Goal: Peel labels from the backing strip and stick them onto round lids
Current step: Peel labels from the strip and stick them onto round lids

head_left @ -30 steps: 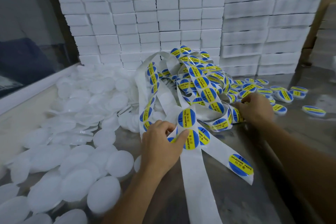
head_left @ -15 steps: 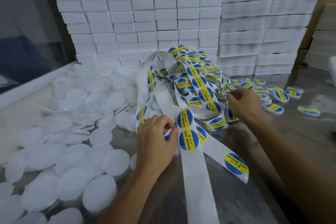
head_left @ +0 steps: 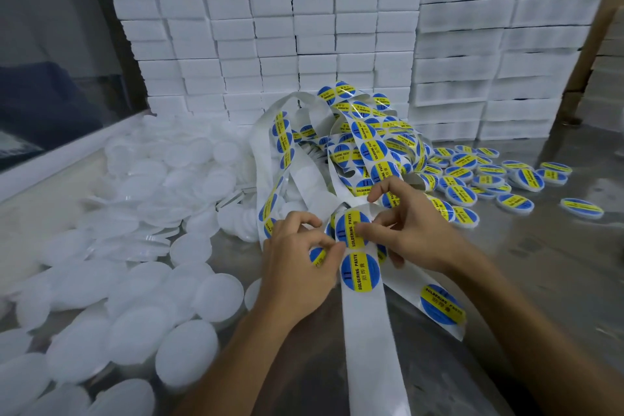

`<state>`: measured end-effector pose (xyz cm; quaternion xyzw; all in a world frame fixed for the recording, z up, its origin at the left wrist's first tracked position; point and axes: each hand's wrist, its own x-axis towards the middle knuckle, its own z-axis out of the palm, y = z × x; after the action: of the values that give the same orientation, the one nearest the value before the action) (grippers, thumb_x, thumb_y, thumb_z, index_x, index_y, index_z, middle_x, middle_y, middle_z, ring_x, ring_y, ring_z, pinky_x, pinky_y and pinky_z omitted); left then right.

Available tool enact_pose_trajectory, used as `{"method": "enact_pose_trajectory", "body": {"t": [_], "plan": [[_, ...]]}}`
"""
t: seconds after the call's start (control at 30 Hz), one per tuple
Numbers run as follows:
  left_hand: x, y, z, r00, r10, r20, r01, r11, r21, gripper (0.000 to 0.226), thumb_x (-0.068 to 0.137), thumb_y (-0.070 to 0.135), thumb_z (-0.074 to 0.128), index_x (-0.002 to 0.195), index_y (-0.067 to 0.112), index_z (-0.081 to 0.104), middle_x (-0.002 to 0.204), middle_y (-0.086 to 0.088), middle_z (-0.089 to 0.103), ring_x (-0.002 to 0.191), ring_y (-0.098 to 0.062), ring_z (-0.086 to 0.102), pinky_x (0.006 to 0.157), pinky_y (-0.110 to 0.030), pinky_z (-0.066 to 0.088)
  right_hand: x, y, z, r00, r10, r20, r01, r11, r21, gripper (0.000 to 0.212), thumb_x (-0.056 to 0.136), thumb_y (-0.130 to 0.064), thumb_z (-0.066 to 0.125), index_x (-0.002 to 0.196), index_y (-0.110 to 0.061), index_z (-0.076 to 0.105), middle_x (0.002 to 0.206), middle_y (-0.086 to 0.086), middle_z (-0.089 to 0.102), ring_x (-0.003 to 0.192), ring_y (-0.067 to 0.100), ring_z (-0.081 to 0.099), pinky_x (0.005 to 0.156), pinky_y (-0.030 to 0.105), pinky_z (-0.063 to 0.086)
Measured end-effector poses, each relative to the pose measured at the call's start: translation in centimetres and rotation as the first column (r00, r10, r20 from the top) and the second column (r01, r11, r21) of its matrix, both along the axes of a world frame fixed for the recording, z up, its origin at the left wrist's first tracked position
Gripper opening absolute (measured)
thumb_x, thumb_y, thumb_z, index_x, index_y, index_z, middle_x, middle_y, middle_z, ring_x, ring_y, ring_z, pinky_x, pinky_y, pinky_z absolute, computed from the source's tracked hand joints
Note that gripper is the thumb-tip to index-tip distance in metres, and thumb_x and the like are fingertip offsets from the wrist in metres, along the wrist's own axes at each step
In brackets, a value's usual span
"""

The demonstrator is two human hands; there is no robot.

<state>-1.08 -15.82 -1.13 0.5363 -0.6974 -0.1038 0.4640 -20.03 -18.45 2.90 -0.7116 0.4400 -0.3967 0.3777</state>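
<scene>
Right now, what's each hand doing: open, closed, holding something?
Left hand: closed, pinching a blue-and-yellow label at the backing strip.
Right hand: closed, fingertips pinching the next label on the strip.

The bench (head_left: 557, 280) is a reflective metal surface. Plain white round lids (head_left: 135, 324) lie piled across its left half, reaching the near left corner. A tangle of backing strip (head_left: 368, 348) carrying blue-and-yellow labels (head_left: 359, 272) occupies the centre; one length runs to the near edge. Labelled lids (head_left: 515, 203) lie toward the far right. Stacked white blocks (head_left: 304, 44) line the far edge.
</scene>
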Motion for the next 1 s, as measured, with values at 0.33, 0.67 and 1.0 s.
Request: {"method": "enact_pose_trajectory", "body": {"t": [0.33,0.67,1.0], "plan": [[-0.2,0.8,1.1,0.989,-0.135,-0.064,0.133,0.991,-0.032,0.032,0.077,0.045,0.062,0.076,0.016,0.076,0.094,0.011,0.057,0.096,-0.011,0.053,0.080,-0.028,0.044,1.5,0.1,-0.4,0.833,-0.155,0.531,0.195,0.981,-0.021,0.013,0.087,-0.003,0.069,0.079,-0.008,0.059,0.053,0.001,0.063,0.046,0.008,0.057,0.048,0.018,0.049],[-0.3,0.4,0.7,0.939,-0.091,-0.331,0.094,0.996,-0.004,0.006,0.088,0.023,0.068,0.082,0.023,0.067,0.069,0.018,0.065,0.069,0.003,0.059,0.060,-0.004,0.041,2.2,0.4,-1.0,0.969,-0.247,0.000,0.205,0.804,-0.558,0.006,0.083,-0.021,0.077,0.089,-0.022,0.076,0.094,-0.007,0.060,0.072,0.009,0.060,0.058,0.014,0.046],[-0.4,0.6,0.9,0.986,-0.117,-0.118,0.108,0.991,-0.080,0.032,0.096,0.018,0.058,0.069,0.029,0.046,0.062,0.012,0.044,0.062,-0.005,0.045,0.055,-0.015,0.037,2.3,0.6,-1.2,0.916,-0.298,-0.267,-0.041,0.595,-0.803,0.014,0.091,-0.026,0.069,0.095,-0.016,0.078,0.086,-0.002,0.067,0.067,0.011,0.061,0.054,0.035,0.052]]}}
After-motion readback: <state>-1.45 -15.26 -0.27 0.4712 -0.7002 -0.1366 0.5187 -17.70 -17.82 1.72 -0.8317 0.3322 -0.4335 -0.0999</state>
